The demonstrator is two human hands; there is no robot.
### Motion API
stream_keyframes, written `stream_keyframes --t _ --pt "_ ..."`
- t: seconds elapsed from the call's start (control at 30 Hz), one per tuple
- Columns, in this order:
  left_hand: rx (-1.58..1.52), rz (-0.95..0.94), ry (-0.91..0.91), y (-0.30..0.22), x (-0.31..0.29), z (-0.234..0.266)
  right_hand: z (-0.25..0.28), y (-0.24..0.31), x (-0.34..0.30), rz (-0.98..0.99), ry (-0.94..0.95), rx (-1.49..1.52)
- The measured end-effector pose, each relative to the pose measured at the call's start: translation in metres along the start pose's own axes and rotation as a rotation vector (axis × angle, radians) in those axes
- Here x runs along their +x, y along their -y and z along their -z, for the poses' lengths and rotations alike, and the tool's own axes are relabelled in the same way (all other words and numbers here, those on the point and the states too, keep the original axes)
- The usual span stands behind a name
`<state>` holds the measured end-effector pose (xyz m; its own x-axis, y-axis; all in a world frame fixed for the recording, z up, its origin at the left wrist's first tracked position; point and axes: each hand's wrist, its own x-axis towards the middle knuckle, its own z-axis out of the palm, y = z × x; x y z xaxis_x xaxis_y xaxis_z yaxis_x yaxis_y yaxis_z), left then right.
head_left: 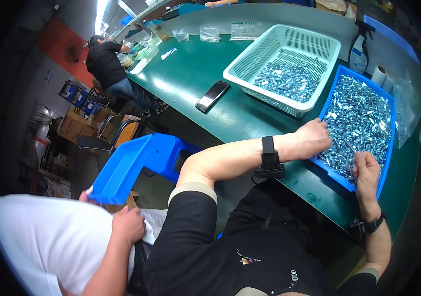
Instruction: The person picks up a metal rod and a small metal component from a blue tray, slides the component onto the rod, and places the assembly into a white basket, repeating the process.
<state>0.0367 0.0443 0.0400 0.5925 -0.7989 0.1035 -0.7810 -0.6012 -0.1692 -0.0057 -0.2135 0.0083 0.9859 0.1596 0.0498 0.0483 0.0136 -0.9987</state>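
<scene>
Left hand (pixel 313 139) rests fingers-down, loosely curled, in the small silvery metal parts (pixel 361 121) at the left edge of the blue tray (pixel 387 163), right side of the green table (pixel 205 74). Right hand (pixel 366 170) curled on parts at the near edge; grip cannot be told. White basket (pixel 242 66) holds more parts, far left of the tray.

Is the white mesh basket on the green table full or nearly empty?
Partly filled: the white mesh basket holds a shallow heap of small silver metal parts covering part of its floor; its walls stand well above them.
</scene>
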Motion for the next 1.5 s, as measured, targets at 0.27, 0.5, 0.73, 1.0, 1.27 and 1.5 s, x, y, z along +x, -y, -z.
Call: stream_keyframes --t 0.27,0.5,0.73,1.0,1.27,1.5 --pt "-0.138 0.029 -0.131 -0.002 -0.006 -0.005 0.001 -0.001 -0.002 -0.006 0.015 0.0" --pt "-0.128 0.094 0.02 -0.008 0.003 -0.01 0.0 0.0 -0.003 0.015 0.016 -0.002" --pt "-0.105 0.102 -0.051 -0.008 0.002 -0.012 0.0 -0.003 0.0 0.059 0.024 -0.023" --pt "-0.417 0.205 -0.235 -0.009 0.016 -0.001 -0.001 0.002 -0.003 0.048 -0.03 -0.035" --pt "-0.395 -0.073 -0.114 -0.022 0.049 -0.002 0.005 0.005 -0.009 0.034 -0.207 0.089" --pt "-0.285 -0.022 -0.257 0.019 0.062 -0.013 -0.009 0.024 0.003 0.018 -0.197 0.104"
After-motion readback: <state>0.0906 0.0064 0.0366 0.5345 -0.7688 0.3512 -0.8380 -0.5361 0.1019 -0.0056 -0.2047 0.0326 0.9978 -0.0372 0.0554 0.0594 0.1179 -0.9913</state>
